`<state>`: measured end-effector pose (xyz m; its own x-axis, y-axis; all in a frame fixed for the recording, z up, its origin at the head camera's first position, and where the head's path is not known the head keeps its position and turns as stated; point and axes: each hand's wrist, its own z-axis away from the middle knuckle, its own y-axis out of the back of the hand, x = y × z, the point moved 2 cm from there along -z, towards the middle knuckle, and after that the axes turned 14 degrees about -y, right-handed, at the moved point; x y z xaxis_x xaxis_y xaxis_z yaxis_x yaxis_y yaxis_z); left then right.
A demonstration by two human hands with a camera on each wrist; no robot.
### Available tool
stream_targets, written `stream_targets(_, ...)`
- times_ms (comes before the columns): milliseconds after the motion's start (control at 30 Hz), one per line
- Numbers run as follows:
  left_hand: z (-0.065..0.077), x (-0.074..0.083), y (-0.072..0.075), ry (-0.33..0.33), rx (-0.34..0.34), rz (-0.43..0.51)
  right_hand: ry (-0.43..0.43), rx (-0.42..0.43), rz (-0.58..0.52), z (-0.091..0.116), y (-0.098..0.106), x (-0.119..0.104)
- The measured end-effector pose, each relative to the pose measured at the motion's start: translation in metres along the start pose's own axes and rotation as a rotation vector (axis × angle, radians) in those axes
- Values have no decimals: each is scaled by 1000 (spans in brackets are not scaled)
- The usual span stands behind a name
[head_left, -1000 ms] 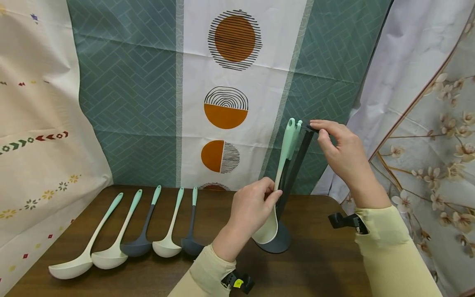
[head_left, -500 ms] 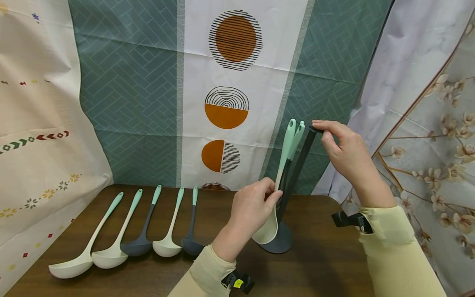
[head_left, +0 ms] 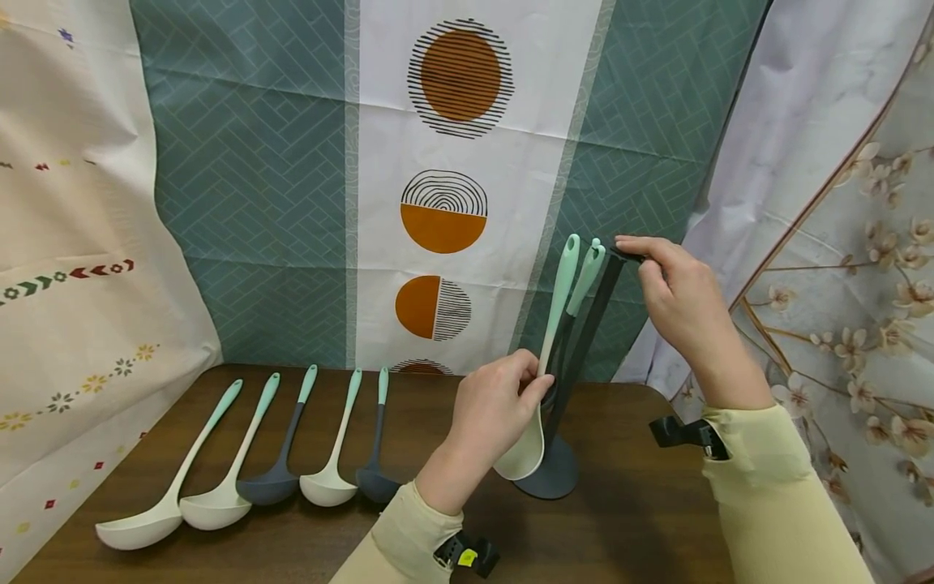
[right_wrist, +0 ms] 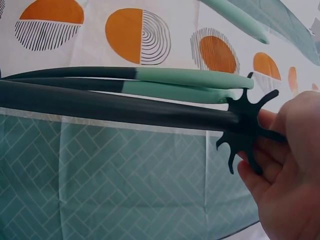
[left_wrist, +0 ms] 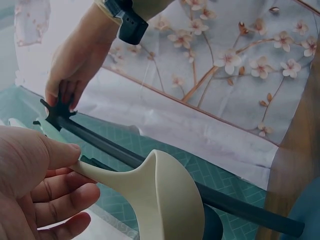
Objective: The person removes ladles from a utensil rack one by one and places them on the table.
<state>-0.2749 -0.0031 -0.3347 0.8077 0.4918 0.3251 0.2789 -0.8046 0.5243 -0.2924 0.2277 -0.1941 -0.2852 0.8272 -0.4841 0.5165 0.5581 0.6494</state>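
Note:
My left hand [head_left: 492,405] pinches the shaft of a cream ladle [head_left: 560,288] with a mint handle, bowl down, beside a dark utensil stand [head_left: 593,328]. The ladle's bowl [left_wrist: 175,200] looms large in the left wrist view. With its fingers around the hooked top [right_wrist: 245,122], my right hand [head_left: 682,304] grips the stand, whose pole leans to the right. Two dark ladles [right_wrist: 190,77] with mint handle ends hang from the hooks, close against the pole. Their bowls are mostly hidden behind the cream ladle and my left hand.
Several ladles, cream [head_left: 328,487] and dark grey [head_left: 270,485], lie in a row on the left of the brown table [head_left: 627,519]. The stand's round base [head_left: 550,480] is on the right. Patterned cloths [head_left: 277,203] hang behind and at both sides.
The stand has shifted slightly right in my right hand's grip. The hanging handles have moved right with it, widening their gap from the cream ladle's handle. My left hand has barely moved.

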Motion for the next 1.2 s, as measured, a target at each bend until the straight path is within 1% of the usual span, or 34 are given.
stream_targets(100,0,0,0,0,1,3,-27,6,-45,2,0,1)
stream_targets(200,0,0,1,-6,8,-5,-34,25,-77,2,-1,-1)
stream_targets(300,1,0,2,-8,11,-14,-26,68,-76,2,-4,-6)
stream_targets(433,3,-2,4,13,-2,-19,3,123,-56,2,-10,-11)
stream_targets(600,8,-3,12,35,-11,-44,19,172,-50,1,-12,-16)
stream_targets(867,23,-12,32,46,-31,-110,34,174,-30,-4,-14,-20)
stream_targets(1067,34,-22,47,55,-41,-136,22,165,-22,-1,-11,-14)
stream_targets(1200,40,-30,54,79,-59,-167,15,159,-21,1,-10,-10)
